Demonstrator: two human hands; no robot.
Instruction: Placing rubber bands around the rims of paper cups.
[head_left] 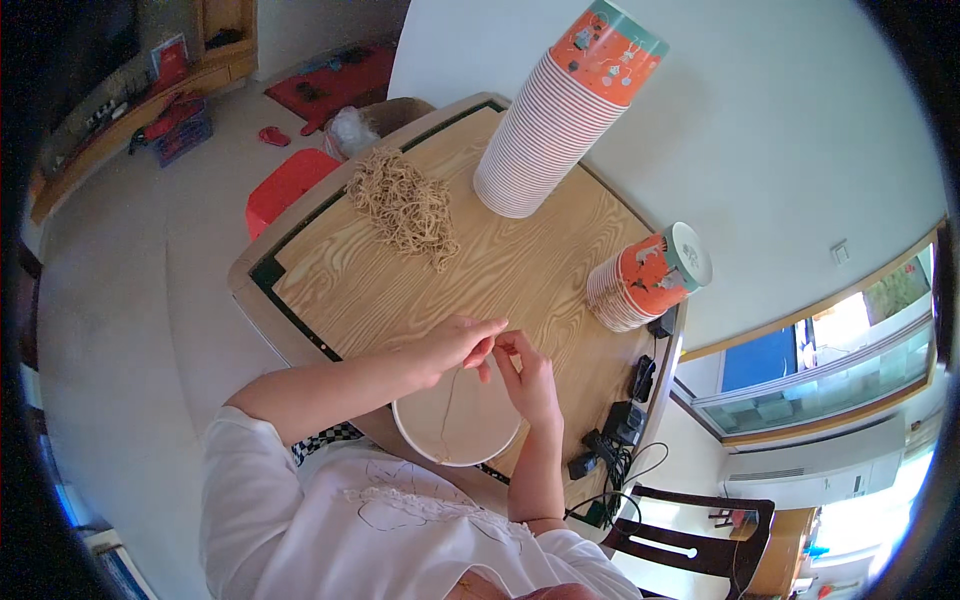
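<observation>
Above the far rim of a white round paper bucket (425,425), my two hands come together with their fingertips almost touching. A thin tan string (449,410) runs down from them across the bucket's inside to its near rim. My left hand (455,347) is closed in a pinch on the string. My right hand (532,385) is closed too, thumb and finger pinched at the same spot; what lies in them is too small to make out. Beyond the hands, a tangled pile of tan strings (405,207) lies on the wooden table (510,275).
A tall, leaning stack of paper buckets (545,130) stands at the far side. To the right is a shorter stack (650,278) with strings at its rims. Black adapters and cables (622,430) line the right edge. A red stool (285,190) is left; a dark chair (690,545) is right.
</observation>
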